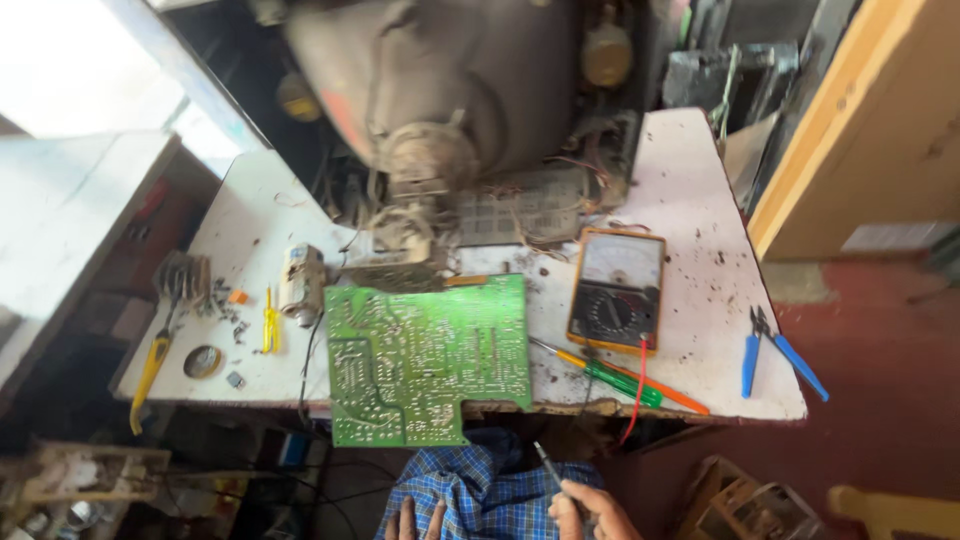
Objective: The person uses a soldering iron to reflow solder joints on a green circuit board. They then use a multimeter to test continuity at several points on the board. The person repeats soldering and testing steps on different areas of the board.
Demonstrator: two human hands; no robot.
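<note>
Only a small part of the person is showing, along the bottom edge of the view. Both hands are bare, with no gloves, rings or watch showing: the left hand (417,520) and the right hand (590,512). The person is wearing a blue checked cloth (480,485) crossed with white and darker lines, which is draping in soft folds over the lap.

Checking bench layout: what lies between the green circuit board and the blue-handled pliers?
In the head view, the yellow multimeter and two screwdrivers lie between the circuit board and pliers.
</note>
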